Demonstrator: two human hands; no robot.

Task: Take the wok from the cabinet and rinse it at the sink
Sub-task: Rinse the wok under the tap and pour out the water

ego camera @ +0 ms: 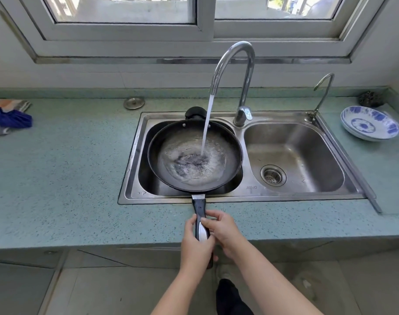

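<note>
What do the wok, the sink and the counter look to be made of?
Wok: dark metal, probably non-stick coated, matt black inside; handle looks like black plastic with a shiny metal inlay.
Sink: stainless steel, brushed grey with soft reflections.
Counter: pale green speckled stone or composite, by its fine flecks; which one is unclear.

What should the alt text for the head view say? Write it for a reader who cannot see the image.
Both hands, left hand and right hand, grip the long handle of a black wok held over the left basin of a double steel sink, while the faucet runs water into it. Blue-patterned plates sit on the teal countertop at right.
</note>
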